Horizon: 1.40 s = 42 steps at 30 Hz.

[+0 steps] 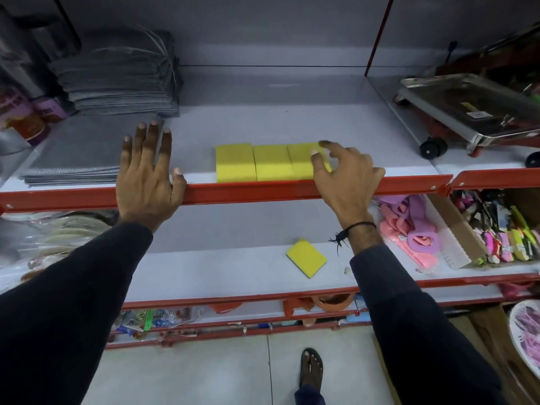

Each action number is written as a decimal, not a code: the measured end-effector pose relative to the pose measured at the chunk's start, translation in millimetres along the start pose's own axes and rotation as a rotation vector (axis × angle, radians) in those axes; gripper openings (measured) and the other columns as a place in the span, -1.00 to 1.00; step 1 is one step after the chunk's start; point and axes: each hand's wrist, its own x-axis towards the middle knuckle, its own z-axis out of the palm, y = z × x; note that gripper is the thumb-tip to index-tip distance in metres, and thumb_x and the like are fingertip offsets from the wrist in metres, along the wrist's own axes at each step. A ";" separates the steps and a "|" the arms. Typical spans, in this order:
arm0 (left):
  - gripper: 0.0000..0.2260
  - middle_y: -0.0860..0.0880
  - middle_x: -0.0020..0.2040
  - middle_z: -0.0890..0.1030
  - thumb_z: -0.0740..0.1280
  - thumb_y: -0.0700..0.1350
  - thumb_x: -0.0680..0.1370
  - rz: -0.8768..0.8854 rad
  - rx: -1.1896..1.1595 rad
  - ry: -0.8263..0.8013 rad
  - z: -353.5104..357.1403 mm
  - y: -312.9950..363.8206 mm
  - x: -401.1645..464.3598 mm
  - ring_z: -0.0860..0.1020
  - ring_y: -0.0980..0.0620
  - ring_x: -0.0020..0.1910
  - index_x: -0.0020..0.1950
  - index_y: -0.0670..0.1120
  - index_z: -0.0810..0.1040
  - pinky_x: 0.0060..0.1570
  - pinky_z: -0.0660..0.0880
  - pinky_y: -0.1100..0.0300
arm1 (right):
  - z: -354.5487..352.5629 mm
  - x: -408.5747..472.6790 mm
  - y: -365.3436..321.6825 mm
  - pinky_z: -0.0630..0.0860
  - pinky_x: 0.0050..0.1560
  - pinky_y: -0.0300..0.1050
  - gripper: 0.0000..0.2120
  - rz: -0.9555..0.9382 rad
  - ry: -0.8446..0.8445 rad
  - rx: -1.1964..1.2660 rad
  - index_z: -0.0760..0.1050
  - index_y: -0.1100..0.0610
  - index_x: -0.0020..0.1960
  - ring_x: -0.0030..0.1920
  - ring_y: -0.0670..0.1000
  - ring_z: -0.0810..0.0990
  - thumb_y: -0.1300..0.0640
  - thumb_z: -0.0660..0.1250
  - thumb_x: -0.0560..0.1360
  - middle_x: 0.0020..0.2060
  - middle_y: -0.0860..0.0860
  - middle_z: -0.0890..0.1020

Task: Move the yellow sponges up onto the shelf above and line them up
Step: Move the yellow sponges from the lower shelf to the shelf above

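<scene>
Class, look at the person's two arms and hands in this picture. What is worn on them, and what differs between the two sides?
Both arms wear long dark sleeves down to the wrists. The left hand is bare, with no ring or band showing. The right hand is bare too, but a thin black cord bracelet circles its wrist, with a knotted, frayed end hanging off.

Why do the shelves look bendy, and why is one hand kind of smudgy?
In the head view, the wide-angle lens bows the red metal shelf edge; the right hand is smeared by motion blur at its fingertips over the yellow rectangular sponges; the left hand stays sharp.
</scene>
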 end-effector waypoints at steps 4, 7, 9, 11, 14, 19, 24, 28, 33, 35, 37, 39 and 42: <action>-0.33 -0.20 0.75 0.02 -0.01 0.05 0.65 -0.006 0.003 0.000 1.9 -1.3 -0.6 -0.02 -0.22 0.74 0.73 -0.18 0.01 0.70 -0.07 -0.20 | 6.2 -46.3 27.7 0.23 -0.04 -0.05 -0.82 -0.058 0.436 0.258 0.58 0.08 -0.22 -0.18 0.04 0.49 0.02 0.35 0.51 -0.25 -0.03 0.65; -0.34 -0.20 0.75 0.01 -0.02 0.06 0.66 -0.004 0.007 0.001 2.1 -2.2 -0.3 -0.01 -0.23 0.73 0.74 -0.16 0.00 0.70 -0.08 -0.19 | 33.9 -106.4 67.9 0.30 -0.11 0.00 -0.81 -0.095 0.256 0.256 0.51 0.11 -0.26 -0.22 0.01 0.46 0.06 0.35 0.48 -0.30 -0.01 0.60; -0.34 -0.21 0.75 0.02 -0.02 0.06 0.66 -0.007 0.012 0.009 4.3 -2.7 -0.6 -0.01 -0.23 0.73 0.74 -0.16 0.00 0.70 -0.07 -0.19 | 60.3 -137.0 93.9 0.34 -0.09 -0.02 -0.80 -0.065 -0.037 0.125 0.59 0.10 -0.14 -0.14 0.08 0.58 -0.04 0.33 0.47 -0.17 0.00 0.68; -0.34 -0.20 0.75 0.03 -0.02 0.07 0.66 -0.007 0.016 0.012 5.4 -2.1 -1.1 0.00 -0.23 0.73 0.74 -0.15 0.01 0.70 -0.07 -0.19 | 87.2 -152.4 115.4 0.42 0.15 0.08 -0.55 0.027 -0.475 -0.103 0.60 0.04 0.21 0.20 0.17 0.60 -0.21 0.31 0.46 0.21 0.07 0.67; -0.33 -0.20 0.75 0.01 -0.05 0.08 0.66 -0.012 0.015 -0.005 4.4 -2.9 -0.3 -0.02 -0.22 0.74 0.75 -0.13 -0.02 0.70 -0.07 -0.19 | 116.9 -154.9 132.4 0.13 0.53 0.39 -0.26 0.081 -0.937 -0.313 0.24 -0.12 0.58 0.63 0.22 0.14 -0.29 0.37 0.49 0.63 0.11 0.21; -0.34 -0.19 0.75 0.01 -0.07 0.09 0.66 -0.009 0.022 0.003 4.3 -1.3 0.7 -0.01 -0.22 0.74 0.74 -0.13 -0.02 0.70 -0.05 -0.20 | 131.2 -154.1 133.3 0.37 0.33 0.21 -0.39 0.067 -0.921 -0.355 0.34 -0.11 0.49 0.40 0.22 0.41 -0.03 0.42 0.48 0.37 0.13 0.43; -0.33 -0.20 0.75 0.02 -0.06 0.09 0.66 -0.004 0.006 0.010 4.0 -2.7 1.5 0.00 -0.23 0.73 0.75 -0.14 0.00 0.70 -0.05 -0.21 | 100.4 -160.5 105.5 0.48 0.10 0.11 -0.44 -0.108 -0.634 -0.168 0.54 0.00 0.31 0.14 0.20 0.56 -0.17 0.39 0.35 0.18 0.11 0.58; -0.33 -0.19 0.75 0.00 -0.05 0.08 0.65 -0.010 -0.008 -0.003 1.7 0.1 0.8 -0.03 -0.22 0.74 0.74 -0.14 -0.01 0.70 -0.07 -0.19 | 51.9 -162.4 75.0 0.48 0.02 0.03 -0.48 -0.270 -0.289 0.225 0.59 0.09 0.18 0.07 0.14 0.57 -0.09 0.45 0.27 0.10 0.10 0.60; -0.32 -0.19 0.75 -0.02 -0.04 0.07 0.65 -0.014 -0.025 -0.019 -1.0 0.5 -1.0 -0.06 -0.19 0.74 0.74 -0.16 0.00 0.70 -0.07 -0.20 | -9.4 -115.0 33.5 0.45 0.10 0.01 -0.49 -0.399 0.064 0.454 0.57 0.19 0.16 0.10 0.18 0.53 -0.03 0.45 0.29 0.07 0.22 0.59; -0.32 -0.19 0.75 -0.03 -0.04 0.07 0.64 -0.009 -0.024 -0.034 -1.1 -0.3 -1.5 -0.06 -0.20 0.74 0.74 -0.17 0.00 0.70 -0.05 -0.22 | -26.7 -77.6 24.9 0.46 0.08 0.03 -0.52 -0.390 0.187 0.452 0.59 0.22 0.16 0.09 0.18 0.53 -0.04 0.44 0.33 0.06 0.22 0.59; -0.32 -0.21 0.75 -0.01 -0.05 0.07 0.64 -0.009 -0.031 -0.038 -2.7 -0.1 -1.0 -0.04 -0.21 0.74 0.73 -0.19 0.02 0.69 -0.02 -0.23 | -38.7 -33.9 25.0 0.43 0.06 0.00 -0.54 -0.289 0.277 0.375 0.59 0.19 0.17 0.08 0.15 0.52 -0.05 0.44 0.37 0.05 0.18 0.58; -0.32 -0.22 0.74 0.02 -0.06 0.07 0.64 -0.010 -0.034 -0.040 -3.4 0.0 -0.4 -0.01 -0.22 0.73 0.72 -0.21 0.04 0.69 -0.02 -0.22 | -41.3 2.0 32.6 0.41 0.06 0.02 -0.54 -0.137 0.261 0.206 0.59 0.10 0.19 0.07 0.18 0.53 -0.12 0.43 0.39 0.05 0.16 0.56; -0.32 -0.23 0.74 0.05 -0.05 0.07 0.64 -0.010 -0.045 -0.045 -3.2 -1.0 -1.8 0.03 -0.24 0.73 0.72 -0.21 0.07 0.69 -0.02 -0.20 | -34.8 26.1 47.8 0.38 0.10 0.11 -0.52 0.021 -0.047 -0.093 0.56 0.02 0.20 0.15 0.26 0.52 -0.24 0.39 0.40 0.10 0.17 0.57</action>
